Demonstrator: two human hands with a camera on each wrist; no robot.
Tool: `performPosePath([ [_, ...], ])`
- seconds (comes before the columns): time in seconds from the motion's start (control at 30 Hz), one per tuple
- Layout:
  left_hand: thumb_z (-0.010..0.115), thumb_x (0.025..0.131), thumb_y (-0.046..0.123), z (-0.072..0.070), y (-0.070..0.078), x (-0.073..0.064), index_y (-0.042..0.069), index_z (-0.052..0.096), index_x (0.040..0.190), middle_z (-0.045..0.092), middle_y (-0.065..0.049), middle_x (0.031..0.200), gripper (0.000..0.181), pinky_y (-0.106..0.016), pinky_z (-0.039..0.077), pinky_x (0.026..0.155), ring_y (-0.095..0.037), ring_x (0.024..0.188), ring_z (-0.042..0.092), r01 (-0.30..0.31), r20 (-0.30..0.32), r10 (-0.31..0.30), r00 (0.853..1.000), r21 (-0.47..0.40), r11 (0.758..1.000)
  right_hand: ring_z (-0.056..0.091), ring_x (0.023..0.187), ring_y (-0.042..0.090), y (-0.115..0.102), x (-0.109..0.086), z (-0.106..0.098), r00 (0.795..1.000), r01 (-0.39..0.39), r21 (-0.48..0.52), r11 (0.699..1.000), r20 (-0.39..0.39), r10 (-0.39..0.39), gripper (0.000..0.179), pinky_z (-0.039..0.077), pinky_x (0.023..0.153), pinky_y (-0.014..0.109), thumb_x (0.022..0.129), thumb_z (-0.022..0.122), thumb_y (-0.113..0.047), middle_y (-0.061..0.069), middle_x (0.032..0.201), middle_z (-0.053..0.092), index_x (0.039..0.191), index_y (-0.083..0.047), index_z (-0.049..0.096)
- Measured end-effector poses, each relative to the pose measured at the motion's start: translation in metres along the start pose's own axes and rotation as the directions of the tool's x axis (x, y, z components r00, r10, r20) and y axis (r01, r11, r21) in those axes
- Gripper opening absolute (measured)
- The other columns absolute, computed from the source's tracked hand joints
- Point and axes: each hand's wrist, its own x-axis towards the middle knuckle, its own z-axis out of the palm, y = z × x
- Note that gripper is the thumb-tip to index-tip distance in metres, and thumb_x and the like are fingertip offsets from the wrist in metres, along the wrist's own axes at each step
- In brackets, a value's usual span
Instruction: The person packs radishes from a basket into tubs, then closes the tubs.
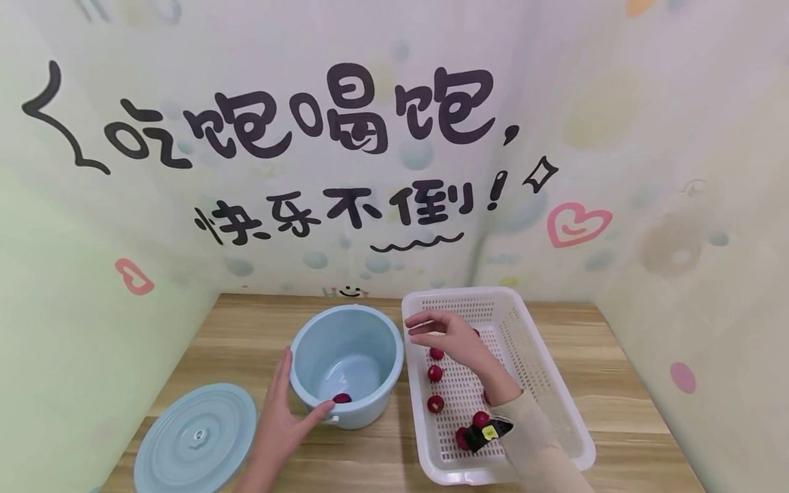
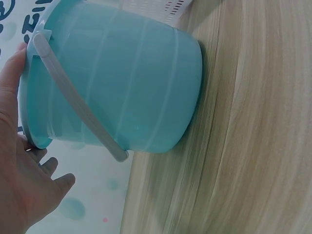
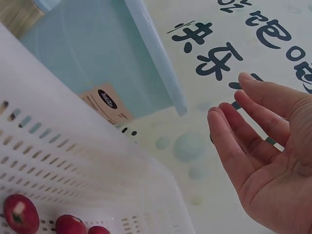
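Observation:
A light blue bucket (image 1: 364, 412) stands upright on the table, with a small dark red radish (image 1: 342, 398) on its bottom behind the near rim. My left hand (image 1: 280, 418) touches the bucket's rim, thumb at the front and fingers along the left side. In the left wrist view, the other fingers (image 2: 64, 183) spread loosely in the air beside the rim. Over the left edge of a white plastic basket (image 1: 564, 404), beside the bucket, hovers my right hand (image 1: 456, 339), fingers gently bent and nothing between them. Several round red radishes (image 1: 435, 404) lie scattered in the basket.
A round light blue lid (image 1: 196, 438) lies flat on the wooden table (image 1: 622, 383), left of the bucket. The bucket's pale handle (image 2: 80, 102) hangs down its side. Behind the table rises a printed wall (image 1: 345, 274); side walls flank it.

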Motion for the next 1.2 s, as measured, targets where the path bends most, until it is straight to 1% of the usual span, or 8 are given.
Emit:
performPosePath([
  [0.1, 0.084, 0.076, 0.045, 0.000, 0.000, 0.000, 0.013, 0.011, 0.161, 0.015, -0.018, 0.167, 0.117, -0.070, 0.024, 0.118, -0.047, 0.151, 0.020, -0.008, -0.005, 0.008, 1.000, -0.003, 1.000, 0.069, 0.110, 0.028, 0.002, -0.001, -0.006, 1.000, -0.004, -0.005, 1.000, -0.013, 0.004, 0.035, 0.060, 0.084, 0.024, 0.092, 0.071, -0.016, 0.018, 0.120, 0.070, 0.122, -0.001, 0.067],
  [0.23, 0.084, 0.076, 0.045, 0.000, -0.001, 0.000, 0.014, 0.011, 0.162, 0.015, -0.018, 0.167, 0.117, -0.071, 0.024, 0.117, -0.047, 0.151, 0.020, -0.015, -0.008, 0.015, 1.000, -0.003, 1.000, 0.069, 0.110, 0.030, 0.005, -0.002, -0.011, 1.000, 0.011, -0.002, 1.000, -0.018, -0.011, 0.034, 0.058, 0.086, 0.019, 0.092, 0.071, -0.015, 0.023, 0.122, 0.068, 0.122, -0.001, 0.067],
  [0.3, 0.084, 0.076, 0.045, 0.000, -0.001, 0.000, 0.014, 0.011, 0.162, 0.015, -0.018, 0.167, 0.117, -0.071, 0.024, 0.117, -0.047, 0.151, 0.019, -0.017, -0.008, 0.017, 1.000, 0.000, 1.000, 0.069, 0.111, 0.031, 0.007, -0.003, -0.014, 1.000, 0.013, 0.001, 1.000, -0.021, -0.013, 0.033, 0.059, 0.088, 0.020, 0.093, 0.070, -0.015, 0.025, 0.123, 0.067, 0.123, -0.002, 0.067],
  [0.47, 0.085, 0.076, 0.045, 0.000, 0.000, 0.000, 0.013, 0.011, 0.161, 0.016, -0.020, 0.166, 0.117, -0.072, 0.024, 0.116, -0.048, 0.150, 0.020, -0.028, -0.015, 0.028, 0.999, 0.002, 1.000, 0.069, 0.111, 0.030, 0.010, -0.004, -0.020, 0.999, -0.003, 0.000, 1.000, -0.037, 0.003, 0.033, 0.060, 0.093, 0.027, 0.092, 0.071, -0.016, 0.025, 0.124, 0.067, 0.123, -0.004, 0.067],
  [0.6, 0.085, 0.075, 0.043, 0.000, 0.000, -0.001, 0.013, 0.012, 0.161, 0.017, -0.020, 0.166, 0.117, -0.072, 0.024, 0.117, -0.047, 0.150, 0.021, -0.030, -0.021, 0.030, 0.999, -0.003, 1.000, 0.069, 0.110, 0.029, 0.011, -0.006, -0.023, 0.999, -0.003, 0.010, 1.000, -0.046, 0.003, 0.034, 0.058, 0.091, 0.021, 0.092, 0.071, -0.015, 0.025, 0.124, 0.067, 0.123, -0.002, 0.067],
  [0.8, 0.084, 0.076, 0.045, -0.001, 0.001, -0.001, 0.014, 0.011, 0.162, 0.017, -0.020, 0.166, 0.117, -0.071, 0.025, 0.116, -0.047, 0.150, 0.021, -0.018, -0.016, 0.019, 1.000, 0.006, 1.000, 0.070, 0.105, 0.020, 0.014, -0.008, -0.028, 0.998, 0.015, 0.009, 1.000, -0.055, -0.015, 0.034, 0.057, 0.089, 0.017, 0.092, 0.071, -0.013, 0.021, 0.121, 0.069, 0.123, 0.001, 0.066],
  [1.03, 0.083, 0.077, 0.049, -0.001, 0.001, 0.000, 0.016, 0.009, 0.162, 0.015, -0.018, 0.167, 0.117, -0.072, 0.026, 0.115, -0.047, 0.151, 0.019, -0.006, -0.003, 0.006, 1.000, 0.016, 1.000, 0.069, 0.099, 0.006, 0.019, -0.010, -0.033, 0.998, 0.011, 0.019, 1.000, -0.064, -0.010, 0.035, 0.058, 0.087, 0.017, 0.093, 0.069, -0.011, 0.029, 0.124, 0.064, 0.124, 0.005, 0.064],
  [1.2, 0.083, 0.076, 0.048, -0.001, -0.001, 0.000, 0.017, 0.009, 0.162, 0.015, -0.018, 0.167, 0.118, -0.072, 0.025, 0.116, -0.047, 0.151, 0.019, -0.018, -0.009, 0.018, 1.000, 0.013, 1.000, 0.069, 0.098, 0.005, 0.026, -0.012, -0.035, 0.997, 0.020, 0.002, 1.000, -0.077, -0.020, 0.032, 0.058, 0.087, 0.017, 0.093, 0.069, -0.010, 0.029, 0.122, 0.065, 0.122, 0.004, 0.065],
])
